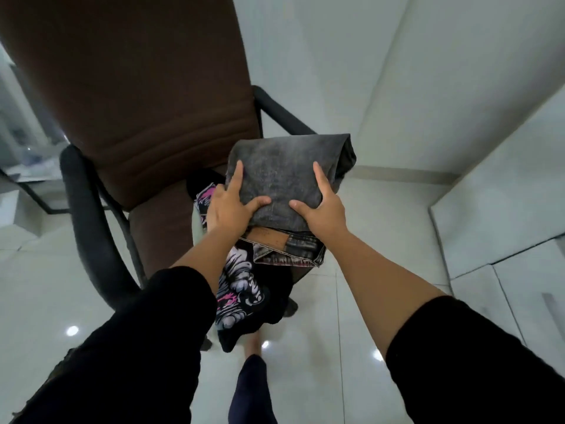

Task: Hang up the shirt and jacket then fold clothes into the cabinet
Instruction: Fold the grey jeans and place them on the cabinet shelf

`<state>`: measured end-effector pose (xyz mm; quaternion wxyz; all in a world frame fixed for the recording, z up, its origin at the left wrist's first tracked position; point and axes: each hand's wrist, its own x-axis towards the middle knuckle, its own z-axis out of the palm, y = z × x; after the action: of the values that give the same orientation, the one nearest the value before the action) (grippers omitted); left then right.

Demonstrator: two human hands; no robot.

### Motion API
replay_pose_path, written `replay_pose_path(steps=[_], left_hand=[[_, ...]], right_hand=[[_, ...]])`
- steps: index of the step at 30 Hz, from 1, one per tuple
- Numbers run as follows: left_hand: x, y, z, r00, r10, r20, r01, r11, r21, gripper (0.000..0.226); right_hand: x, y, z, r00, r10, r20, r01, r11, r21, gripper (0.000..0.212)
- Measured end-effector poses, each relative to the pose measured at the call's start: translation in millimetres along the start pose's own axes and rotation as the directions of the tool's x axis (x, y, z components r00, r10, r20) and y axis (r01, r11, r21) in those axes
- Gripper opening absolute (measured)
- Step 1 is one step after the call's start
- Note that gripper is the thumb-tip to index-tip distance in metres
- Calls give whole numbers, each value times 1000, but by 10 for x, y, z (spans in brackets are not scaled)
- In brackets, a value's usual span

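Note:
A folded pair of faded grey-black jeans [281, 172] is held up in front of me, its brown leather waist patch showing at the near edge. My left hand [227, 206] grips its left side, thumb on top and fingers along the edge. My right hand [321, 206] grips the right side the same way. Below the jeans, a black garment with a pink and white print [241, 289] lies on the seat of a brown office chair [131, 96] and hangs over its front edge.
The chair has black armrests [88, 228] and stands on glossy white floor tiles [336, 332]. White cabinet or wall panels [501, 209] rise on the right. A glass-topped table [27, 166] with clutter sits at the far left. My foot shows below the chair.

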<state>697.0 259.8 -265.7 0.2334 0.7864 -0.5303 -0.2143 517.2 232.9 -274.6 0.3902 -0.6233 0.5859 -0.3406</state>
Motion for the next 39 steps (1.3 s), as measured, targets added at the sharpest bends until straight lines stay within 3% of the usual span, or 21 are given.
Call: replay_pose_path(steps=[7, 14, 23, 32, 36, 39], left_hand=[[-597, 1394, -482, 966, 260, -14, -260, 963, -67, 96], [-1022, 2689, -429, 826, 562, 43, -548, 818, -172, 103], [-1898, 3858, 200, 468, 855, 222, -783, 518, -344, 111], [-3435, 4459, 1179, 98, 912, 398, -809, 306, -502, 113], [-4122, 4766, 1613, 1, 897, 443, -819, 255, -514, 114], [-4542, 5045, 1987, -32, 882, 469, -809, 253, -531, 114]], right_hand=[[-646, -639, -1394, 967, -58, -250, 73, 996, 51, 88], [-1201, -861, -2645, 848, -21, -530, 32, 999, 11, 89], [-2360, -514, -3618, 493, 128, -861, -168, 985, 50, 91], [-3939, 125, -4151, 114, 264, -958, -416, 888, 195, 91], [-4512, 433, -4492, -6, 299, -954, -474, 840, 266, 91], [-4815, 713, -4865, -46, 311, -949, -509, 810, 290, 91]])
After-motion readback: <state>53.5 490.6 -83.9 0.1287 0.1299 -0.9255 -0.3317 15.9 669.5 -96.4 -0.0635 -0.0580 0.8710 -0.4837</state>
